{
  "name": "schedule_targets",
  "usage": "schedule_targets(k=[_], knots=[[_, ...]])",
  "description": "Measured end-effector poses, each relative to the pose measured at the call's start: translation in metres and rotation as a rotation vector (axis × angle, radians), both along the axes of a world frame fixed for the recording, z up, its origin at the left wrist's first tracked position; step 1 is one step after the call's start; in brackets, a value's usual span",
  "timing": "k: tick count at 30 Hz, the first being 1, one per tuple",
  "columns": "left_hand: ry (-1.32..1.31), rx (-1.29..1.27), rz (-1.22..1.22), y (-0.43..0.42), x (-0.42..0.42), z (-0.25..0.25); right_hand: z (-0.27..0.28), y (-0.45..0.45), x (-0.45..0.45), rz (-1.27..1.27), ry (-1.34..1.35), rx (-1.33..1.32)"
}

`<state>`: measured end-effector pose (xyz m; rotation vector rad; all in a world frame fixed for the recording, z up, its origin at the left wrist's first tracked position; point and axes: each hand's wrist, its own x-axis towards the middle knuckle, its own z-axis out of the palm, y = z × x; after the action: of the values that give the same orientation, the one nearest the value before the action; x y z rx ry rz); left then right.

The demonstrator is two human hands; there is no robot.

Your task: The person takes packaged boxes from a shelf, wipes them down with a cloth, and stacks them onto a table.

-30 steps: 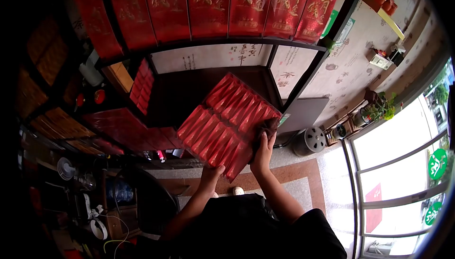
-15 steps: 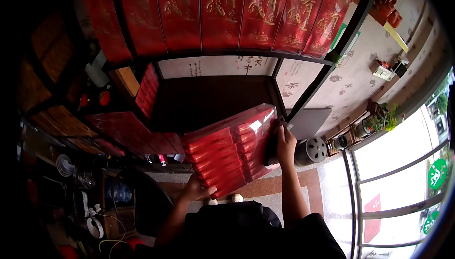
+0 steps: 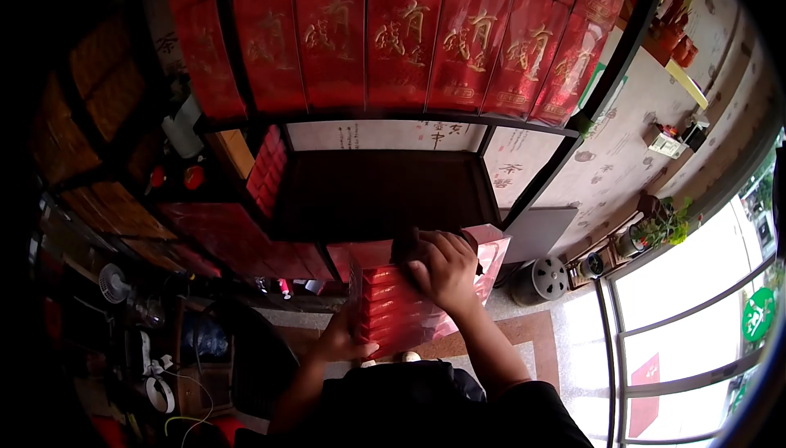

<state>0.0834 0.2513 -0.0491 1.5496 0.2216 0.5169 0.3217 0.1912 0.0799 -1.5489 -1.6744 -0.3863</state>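
A clear-wrapped package of red packets (image 3: 393, 305) is held upright in front of my body, below the dark shelf. My left hand (image 3: 340, 337) grips its lower left edge, thumb on the near face. On its top edge lies my right hand (image 3: 446, 272), fingers wrapped round a dark cloth (image 3: 407, 245) pressed against the package. Part of the package's face is hidden behind the right hand and forearm.
Behind the package is a dark shelf board (image 3: 385, 190), with tall red boxes (image 3: 401, 38) above it. Small red packs (image 3: 268, 171) stand at its left. A metal canister (image 3: 540, 282) is on the floor at right; a black chair (image 3: 254, 350) stands at left.
The package has turned more upright and narrower to the view. My right hand has moved from its right side to its top edge with the dark cloth. The shelves appear lower in view.
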Motion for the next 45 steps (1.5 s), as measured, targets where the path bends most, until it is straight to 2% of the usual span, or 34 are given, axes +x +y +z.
schedule_targets(k=[2,4,6,8,10,12,14,16,21,24,25,26,28,29,31,32,33,34,35,36,38,39,41,42,44,45], knots=[[0.014,-0.035,-0.021,-0.007,0.012,0.008,0.005,0.004,-0.028,0.072,-0.057,0.089],[-0.093,0.074,0.14,-0.015,0.021,0.02,0.022,0.007,-0.044,0.164,-0.115,0.146],[-0.069,0.06,0.163,-0.016,0.023,0.016,0.026,0.009,-0.042,0.184,-0.159,0.087],[-0.212,-0.273,0.198,-0.018,0.027,0.016,0.032,0.01,-0.036,0.158,-0.295,0.009],[-0.206,-0.262,0.224,-0.014,0.021,0.008,0.021,0.004,-0.028,0.156,-0.335,-0.057],[-0.22,-0.389,0.239,-0.01,0.016,0.006,0.014,-0.008,-0.019,0.058,-0.293,-0.08],[-0.303,-0.364,0.252,-0.003,0.016,0.013,0.005,-0.02,0.002,-0.125,-0.163,-0.125],[-0.329,-0.275,0.238,0.001,0.012,0.031,-0.006,-0.024,0.024,-0.388,-0.084,-0.057],[-0.285,-0.16,0.198,0.009,0.007,0.035,-0.015,-0.034,0.062,-0.324,0.359,0.125],[-0.247,-0.089,0.185,0.011,0.004,0.042,-0.035,-0.051,0.098,0.157,1.287,-0.001],[-0.249,-0.172,0.16,0.016,0.002,0.04,-0.035,-0.06,0.103,0.304,1.431,-0.035],[-0.251,-0.254,0.136,0.018,0.003,0.039,-0.024,-0.063,0.099,0.306,1.429,-0.036],[-0.289,-0.312,0.164,0.018,0.004,0.036,-0.004,-0.066,0.087,0.308,1.14,0.03],[-0.249,-0.297,0.165,0.023,0.003,0.032,-0.002,-0.07,0.079,0.274,1.087,0.124],[-0.036,-0.16,0.155,0.035,0.002,0.013,0.003,-0.08,0.065,0.186,0.969,0.304],[0.026,-0.127,0.162,0.041,0.004,0.004,-0.001,-0.085,0.056,0.071,0.814,0.385],[-0.162,-0.261,0.326,0.034,0.021,0.029,-0.005,-0.09,0.052,-0.006,0.332,0.475],[-0.318,-0.362,0.339,0.024,0.027,0.045,-0.001,-0.089,0.05,-0.001,0.33,0.477],[-0.479,-0.455,0.339,0.014,0.032,0.061,0.005,-0.087,0.047,0.089,0.161,0.512],[-0.483,-0.452,0.343,0.001,0.037,0.077,0.01,-0.082,0.042,0.145,0.034,0.526],[-0.705,-0.559,-0.006,-0.023,0.047,0.1,0.017,-0.072,0.031,0.235,-0.173,0.538],[-0.707,-0.554,0.003,-0.027,0.05,0.097,0.005,-0.066,0.032,0.272,-0.283,0.512],[-0.643,-0.88,0.12,-0.033,0.054,0.084,-0.008,-0.057,0.024,0.302,-0.382,0.44],[-0.648,-0.879,0.125,-0.033,0.055,0.08,-0.015,-0.055,0.022,0.32,-0.421,0.404],[-0.511,-0.785,0.318,-0.032,0.056,0.075,-0.024,-0.055,0.019,0.357,-0.4,0.409],[-0.517,-0.761,0.303,-0.032,0.055,0.075,-0.019,-0.058,0.015,0.412,-0.359,0.362]])
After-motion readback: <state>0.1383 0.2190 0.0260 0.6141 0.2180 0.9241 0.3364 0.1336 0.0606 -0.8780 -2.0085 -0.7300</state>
